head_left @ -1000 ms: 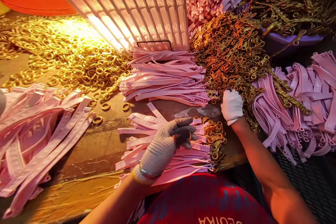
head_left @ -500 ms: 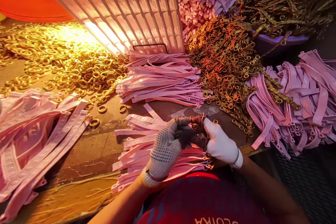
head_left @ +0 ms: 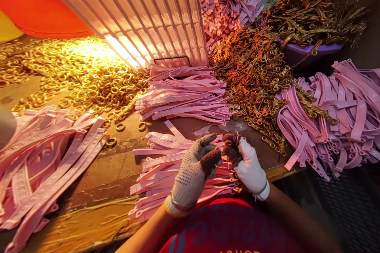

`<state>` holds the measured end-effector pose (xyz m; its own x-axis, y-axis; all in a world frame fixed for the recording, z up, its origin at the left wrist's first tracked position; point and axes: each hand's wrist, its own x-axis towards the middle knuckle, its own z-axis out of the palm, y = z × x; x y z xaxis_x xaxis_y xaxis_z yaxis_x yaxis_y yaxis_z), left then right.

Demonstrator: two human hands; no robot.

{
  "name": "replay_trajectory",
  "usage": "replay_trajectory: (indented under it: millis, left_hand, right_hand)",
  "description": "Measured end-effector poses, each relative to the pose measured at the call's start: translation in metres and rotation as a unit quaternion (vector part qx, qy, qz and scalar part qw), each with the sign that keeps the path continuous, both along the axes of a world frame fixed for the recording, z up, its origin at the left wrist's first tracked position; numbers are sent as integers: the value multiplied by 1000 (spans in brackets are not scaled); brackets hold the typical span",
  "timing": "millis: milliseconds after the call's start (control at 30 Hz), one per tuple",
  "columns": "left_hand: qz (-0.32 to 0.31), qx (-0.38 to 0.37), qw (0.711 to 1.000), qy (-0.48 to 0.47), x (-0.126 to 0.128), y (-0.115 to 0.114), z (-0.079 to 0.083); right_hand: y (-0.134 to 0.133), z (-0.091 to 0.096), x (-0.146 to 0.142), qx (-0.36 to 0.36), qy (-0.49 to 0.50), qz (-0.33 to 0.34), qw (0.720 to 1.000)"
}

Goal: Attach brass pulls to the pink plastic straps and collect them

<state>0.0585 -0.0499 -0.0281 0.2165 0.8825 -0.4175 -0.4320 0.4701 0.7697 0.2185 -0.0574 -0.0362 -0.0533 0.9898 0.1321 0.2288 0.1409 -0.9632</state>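
My left hand wears a dotted knit glove and my right hand a white glove with dark fingertips. Both hover over a stack of pink straps near the table's front edge. Their fingertips meet and pinch a small brass piece between them; its shape is too small to make out. Just right of my hands lies a heap of brass chain pieces.
Loose gold rings cover the table's back left. Further pink strap piles lie at the left, the middle, the right and the back. A ribbed white panel leans behind. A purple basin holds chains.
My right hand came back from the chain heap on the right to meet my left hand. Both hands now pinch a small brass piece together, fingers shifted slightly.
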Motion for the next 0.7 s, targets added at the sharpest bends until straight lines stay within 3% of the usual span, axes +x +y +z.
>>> replay_trajectory:
  millis: [133, 267, 367, 467, 533, 600, 700]
  left_hand:
    - [-62, -3, 998, 34, -7, 5, 6]
    - [-155, -9, 988, 22, -13, 11, 5]
    - [-161, 20, 985, 54, -14, 12, 4]
    - [-118, 73, 984, 108, -14, 9, 4]
    - [-133, 101, 978, 125, -15, 8, 3]
    - [-159, 101, 975, 115, -16, 8, 0]
    - [-164, 43, 985, 42, -17, 10, -3]
  right_hand:
    - [7, 10, 19, 33, -117, 80, 989]
    - [15, 12, 21, 92, -195, 210, 953]
    - [14, 9, 18, 105, -343, 198, 912]
    - [12, 11, 14, 87, -502, 188, 840]
    - [11, 16, 11, 80, -547, 208, 807]
    - [12, 21, 8, 75, -556, 215, 800]
    - [11, 22, 2, 81, -556, 186, 806]
